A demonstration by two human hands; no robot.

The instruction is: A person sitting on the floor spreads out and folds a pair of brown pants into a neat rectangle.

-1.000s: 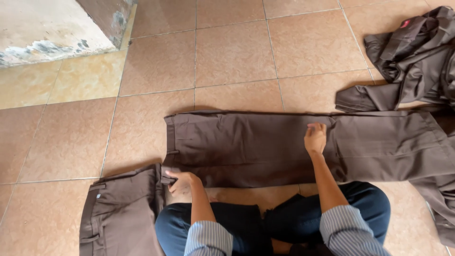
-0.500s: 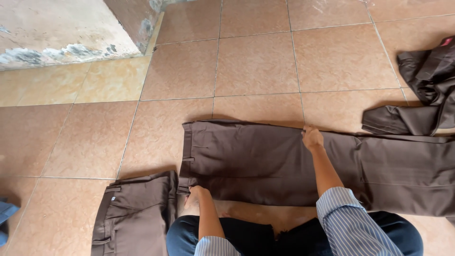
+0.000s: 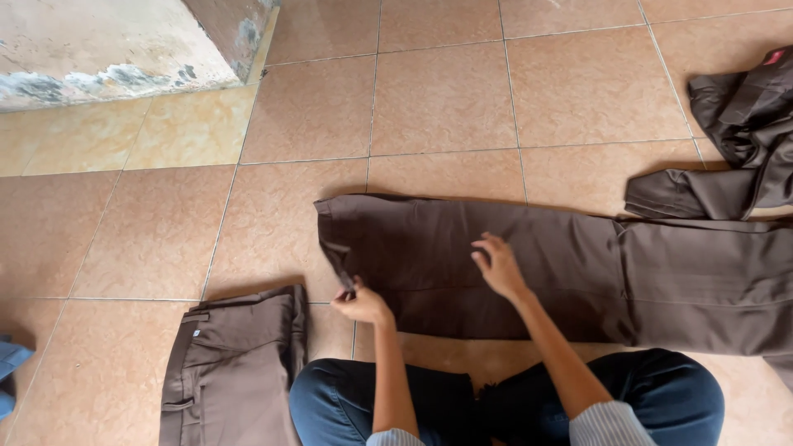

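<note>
On the floor, trousers waistband is pinched by left hand; right hand is pressed flat, open, beside it.

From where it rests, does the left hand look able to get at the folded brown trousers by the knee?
Probably yes: the left hand pinches the spread trousers' waistband, close to the folded trousers, with nothing between.

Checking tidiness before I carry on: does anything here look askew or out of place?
Mostly neat. The brown trousers lie flat under the right hand; the left hand pinches the waistband. Only the dark garments at the far right lie crumpled.
</note>
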